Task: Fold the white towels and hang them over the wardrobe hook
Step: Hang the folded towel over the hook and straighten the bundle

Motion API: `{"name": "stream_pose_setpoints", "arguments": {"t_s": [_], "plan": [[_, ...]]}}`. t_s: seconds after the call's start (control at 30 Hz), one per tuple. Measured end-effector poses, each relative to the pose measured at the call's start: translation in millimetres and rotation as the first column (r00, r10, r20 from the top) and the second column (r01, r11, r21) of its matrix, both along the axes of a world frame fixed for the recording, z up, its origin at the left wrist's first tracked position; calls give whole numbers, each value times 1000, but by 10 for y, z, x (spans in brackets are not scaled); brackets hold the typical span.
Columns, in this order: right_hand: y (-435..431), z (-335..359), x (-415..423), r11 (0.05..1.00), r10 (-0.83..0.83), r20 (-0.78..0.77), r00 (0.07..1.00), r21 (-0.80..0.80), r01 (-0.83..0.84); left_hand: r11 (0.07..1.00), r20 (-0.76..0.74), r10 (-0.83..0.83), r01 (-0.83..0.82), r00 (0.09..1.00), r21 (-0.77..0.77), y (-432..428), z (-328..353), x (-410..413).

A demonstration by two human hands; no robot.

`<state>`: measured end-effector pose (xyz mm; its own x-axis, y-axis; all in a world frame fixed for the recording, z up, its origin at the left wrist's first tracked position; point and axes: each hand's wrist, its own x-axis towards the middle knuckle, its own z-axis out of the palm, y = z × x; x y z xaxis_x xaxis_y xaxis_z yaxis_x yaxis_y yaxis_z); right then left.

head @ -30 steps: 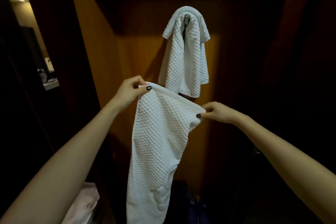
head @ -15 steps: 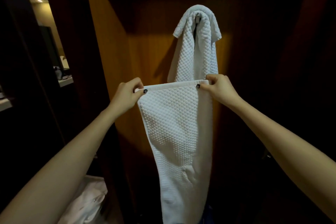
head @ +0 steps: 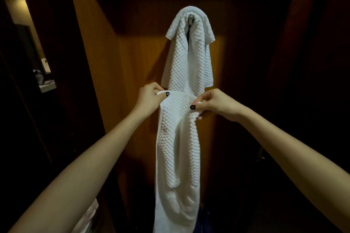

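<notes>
A white waffle-textured towel hangs draped over a metal wardrobe hook on the wooden back panel. Below it I hold a second white towel by its top edge; it hangs long and bunched lengthwise, its lower end leaving the frame. My left hand pinches the towel's upper left corner. My right hand pinches the upper right corner, close to the left hand. Both hands are just under the hanging towel's lower hem.
A wooden wardrobe side panel rises on the left, dark panels on the right. Something white lies low at the bottom left. Past the left panel a lit shelf with small items shows in the background.
My hands have come closer together, so the held towel's top edge is no longer stretched flat and the cloth now sags in folds. The view has shifted toward the hook.
</notes>
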<state>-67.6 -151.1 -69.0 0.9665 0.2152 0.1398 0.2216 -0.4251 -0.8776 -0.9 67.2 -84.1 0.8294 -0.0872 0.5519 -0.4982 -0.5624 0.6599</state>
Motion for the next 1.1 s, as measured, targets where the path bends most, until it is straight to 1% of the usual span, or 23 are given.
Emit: {"name": "stream_pose_setpoints", "arguments": {"t_s": [0.07, 0.1, 0.13, 0.2, 0.3, 0.37, 0.43, 0.47, 0.5, 0.57, 0.67, 0.73, 0.83, 0.93, 1.0, 1.03, 1.1], "plan": [[44, 14, -38, 993, 102, -51, 993, -53, -105, 999, -5, -50, 50, 999, -15, -33, 6, -19], [81, 21, -58, 988, 123, -40, 992, -86, -126, 997, -15, -74, 74, 997, -29, -38, 1, -23], [121, 32, -68, 988, 108, -8, 994, -112, -108, 994, -33, -100, 98, 994, -47, -37, -8, -28], [202, 70, -78, 983, 42, 122, 992, -183, -19, 986, -76, -150, 144, 986, -82, -33, -22, -46], [319, 115, -83, 936, 42, 322, 946, -344, 76, 966, -125, -240, 223, 963, -134, -42, 13, -123], [372, 135, -71, 908, 55, 438, 897, -396, 137, 922, -202, -367, 326, 908, -209, -15, 84, -210], [389, 164, -50, 881, 74, 491, 868, -441, 174, 857, -281, -498, 418, 820, -300, 47, 144, -287], [396, 185, -50, 874, 94, 491, 866, -457, 165, 834, -294, -536, 443, 791, -329, 79, 158, -313], [407, 201, -54, 874, 118, 480, 870, -466, 138, 823, -294, -551, 452, 781, -342, 102, 156, -327], [451, 206, -69, 873, 144, 455, 879, -477, 104, 828, -278, -541, 445, 794, -341, 127, 132, -335], [482, 209, -70, 855, 104, 452, 886, -496, 153, 810, -258, -563, 463, 785, -361, 129, 96, -325], [470, 217, -64, 854, 60, 464, 884, -482, 195, 796, -243, -581, 478, 777, -372, 116, 83, -343], [460, 222, -38, 868, 23, 460, 888, -450, 210, 838, -172, -515, 451, 840, -307, 34, 31, -348], [397, 281, 13, 835, 18, 449, 893, -498, 234, 849, -103, -463, 408, 880, -335, -23, -21, -328], [234, 331, 45, 797, 28, 390, 921, -565, 215, 842, -75, -446, 390, 892, -372, -1, -30, -287], [132, 330, 45, 795, 30, 333, 943, -580, 179, 838, -64, -437, 380, 897, -391, 25, -25, -270], [-12, 269, 10, 852, 66, 199, 978, -521, 49, 844, -45, -413, 364, 909, -394, 75, -7, -244]]}}
